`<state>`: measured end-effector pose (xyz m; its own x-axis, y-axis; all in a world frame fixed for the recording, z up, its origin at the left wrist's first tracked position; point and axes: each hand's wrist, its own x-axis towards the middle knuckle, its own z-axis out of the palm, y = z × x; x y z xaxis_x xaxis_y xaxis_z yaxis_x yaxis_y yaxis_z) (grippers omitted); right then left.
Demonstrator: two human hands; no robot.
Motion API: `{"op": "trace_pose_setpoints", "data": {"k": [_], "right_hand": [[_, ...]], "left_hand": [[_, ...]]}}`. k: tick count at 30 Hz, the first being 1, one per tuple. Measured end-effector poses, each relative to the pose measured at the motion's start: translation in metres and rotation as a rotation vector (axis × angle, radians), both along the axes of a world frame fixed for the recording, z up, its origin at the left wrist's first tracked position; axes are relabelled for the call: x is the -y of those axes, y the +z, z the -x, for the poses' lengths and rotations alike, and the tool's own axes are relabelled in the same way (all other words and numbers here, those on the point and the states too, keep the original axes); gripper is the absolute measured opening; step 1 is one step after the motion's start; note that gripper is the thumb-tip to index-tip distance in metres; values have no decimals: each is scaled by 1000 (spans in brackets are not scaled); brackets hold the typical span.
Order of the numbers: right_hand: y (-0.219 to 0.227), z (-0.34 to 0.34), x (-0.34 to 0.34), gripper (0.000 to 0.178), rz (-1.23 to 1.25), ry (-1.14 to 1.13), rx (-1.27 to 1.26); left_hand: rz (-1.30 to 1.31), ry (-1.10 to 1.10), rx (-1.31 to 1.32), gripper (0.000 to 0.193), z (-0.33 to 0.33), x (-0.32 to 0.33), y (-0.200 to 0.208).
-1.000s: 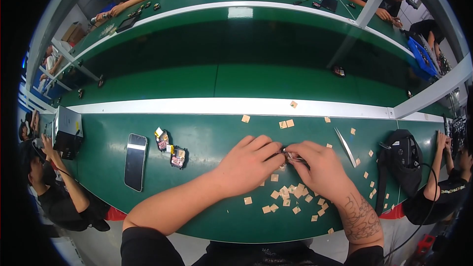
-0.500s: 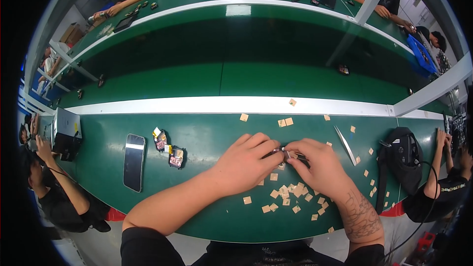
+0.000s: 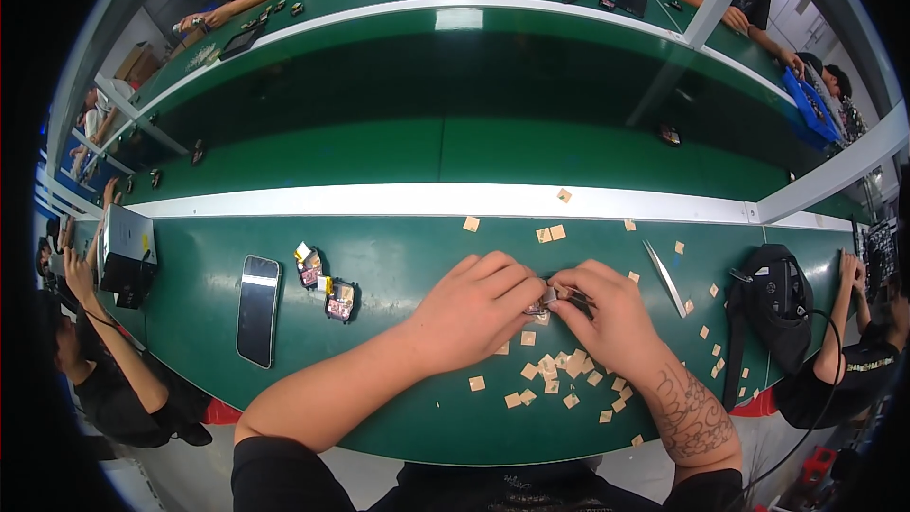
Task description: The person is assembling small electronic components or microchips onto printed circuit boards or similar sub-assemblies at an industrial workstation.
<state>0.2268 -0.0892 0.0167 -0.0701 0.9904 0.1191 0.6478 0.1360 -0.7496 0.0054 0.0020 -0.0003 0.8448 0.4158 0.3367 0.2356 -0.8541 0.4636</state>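
Note:
My left hand (image 3: 479, 311) and my right hand (image 3: 607, 315) meet over the green table. Between their fingertips is a small electronic part (image 3: 542, 303) with a silvery piece on it, mostly covered by the fingers. The left fingers are closed on its left side; the right thumb and fingers pinch at its right. A thin dark edge shows at the right fingers, too small to name. Under and in front of the hands lie several small tan square pads (image 3: 550, 367). A pair of tweezers (image 3: 664, 279) lies to the right of my right hand.
A phone (image 3: 257, 311) and two small electronic assemblies (image 3: 340, 300) lie left of my arms. At the right sits a black bag (image 3: 779, 299) with a cable. Beyond a white rail (image 3: 427, 201) runs a green belt carrying small assemblies (image 3: 670, 136). Co-workers sit around the far table and both sides.
The silvery piece between my fingertips shows more plainly, and my fingers have shifted slightly. On the belt, the seam and the assemblies have moved a little to the right.

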Motion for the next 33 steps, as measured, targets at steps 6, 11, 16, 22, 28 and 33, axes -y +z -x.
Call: {"op": "trace_pose_setpoints", "data": {"k": [6,11,16,22,28,33], "right_hand": [[6,6,1,19,39,-29,9],[3,6,-1,22,-22,-22,19],[6,4,-1,20,26,-47,4],[3,8,3,18,64,-97,-22],[5,7,0,19,83,-77,-33],[6,7,-1,18,109,-89,-41]], "left_hand": [[17,4,-5,34,0,0,2],[40,5,-25,35,-2,0,5],[27,4,-17,34,-3,1,4],[24,10,-37,34,-3,7,5],[-72,89,-59,42,-4,18,5],[-57,81,-12,47,-8,18,7]]}}
